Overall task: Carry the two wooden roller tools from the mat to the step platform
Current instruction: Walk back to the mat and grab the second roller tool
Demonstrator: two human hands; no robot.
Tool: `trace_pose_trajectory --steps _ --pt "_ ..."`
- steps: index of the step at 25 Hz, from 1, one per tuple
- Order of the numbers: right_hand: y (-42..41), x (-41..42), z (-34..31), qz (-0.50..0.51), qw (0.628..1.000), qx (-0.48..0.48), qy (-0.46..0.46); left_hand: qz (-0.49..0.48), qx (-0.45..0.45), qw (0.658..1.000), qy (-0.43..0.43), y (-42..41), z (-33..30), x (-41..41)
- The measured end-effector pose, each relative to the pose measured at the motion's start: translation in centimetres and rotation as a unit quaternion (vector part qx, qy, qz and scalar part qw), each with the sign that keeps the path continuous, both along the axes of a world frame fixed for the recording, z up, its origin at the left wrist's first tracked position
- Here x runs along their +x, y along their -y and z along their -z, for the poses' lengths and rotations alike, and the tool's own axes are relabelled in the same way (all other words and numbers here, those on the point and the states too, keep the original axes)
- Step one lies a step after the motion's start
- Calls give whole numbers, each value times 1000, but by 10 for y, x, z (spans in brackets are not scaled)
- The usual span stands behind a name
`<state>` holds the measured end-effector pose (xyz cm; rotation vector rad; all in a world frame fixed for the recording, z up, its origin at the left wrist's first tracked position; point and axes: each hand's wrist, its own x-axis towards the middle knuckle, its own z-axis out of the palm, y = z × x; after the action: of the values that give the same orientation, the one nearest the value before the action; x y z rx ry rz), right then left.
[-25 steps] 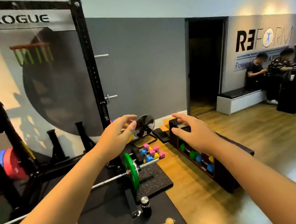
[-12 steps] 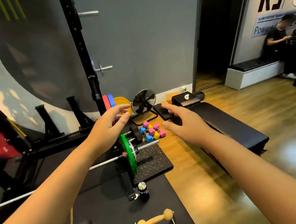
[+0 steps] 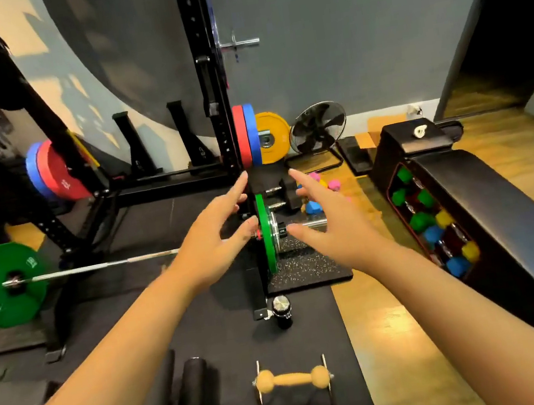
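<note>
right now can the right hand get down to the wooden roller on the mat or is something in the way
Probably yes. The right hand is open, empty and held out above the floor; the wooden roller lies uncovered on the black mat, nearer the person, with only its thin metal frame around it. Nothing stands between them.

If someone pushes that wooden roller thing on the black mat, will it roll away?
Probably not far: the wooden roller sits between metal rods that look like a frame resting on the mat. It may spin in place. The wood looks stiff, and likely light.
</note>
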<state>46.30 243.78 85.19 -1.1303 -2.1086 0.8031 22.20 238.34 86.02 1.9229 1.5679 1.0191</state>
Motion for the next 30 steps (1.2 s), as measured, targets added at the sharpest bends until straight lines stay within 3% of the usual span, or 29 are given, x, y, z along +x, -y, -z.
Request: trace_pose_trajectory --steps 7,11,22,27,30 --pt "-91 -22 152 -46 998 -34 19 6 -56 997 -48 -69 165 -13" --pt "-114 -26 272 -43 996 -80 23 -27 -96 995 -11 -93 284 -24" --pt "-62 -24 589 -12 975 -224 13 -59 -231 967 91 -29 581 -50" --pt "-25 -5 672 7 956 -294 -11 -44 -295 950 97 -5 665 -46" --pt "-17 10 702 4 958 -286 16 -41 -290 953 82 7 698 -51"
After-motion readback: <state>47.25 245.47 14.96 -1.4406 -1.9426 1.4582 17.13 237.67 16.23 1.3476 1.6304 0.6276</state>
